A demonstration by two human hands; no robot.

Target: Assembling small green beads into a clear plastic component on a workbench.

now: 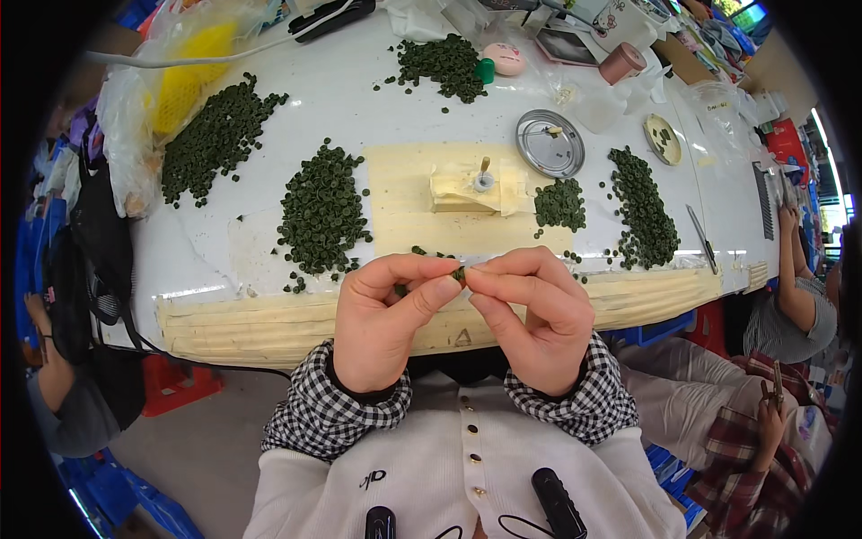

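Note:
Over the table's taped front edge, my left hand [382, 314] and my right hand [543, 314] meet fingertip to fingertip. Both are closed in a pinch on one small dark green round piece [459, 274], mostly hidden by the fingers. More green shows behind my left fingers; whether it is held there I cannot tell. Beyond my hands, a tape-covered block [458, 191] with a small upright metal post [484, 180] sits on a yellow taped patch [400, 211]. Loose green pieces lie in a large heap [323, 211] to its left and a smaller pile [560, 205] to its right.
Other heaps of green pieces lie at far left [215, 139], at the back [442, 65] and at right [645, 211]. A round metal tin lid [549, 148], a pale dish [663, 139] and a slim knife [703, 241] are to the right. Other people sit on both sides.

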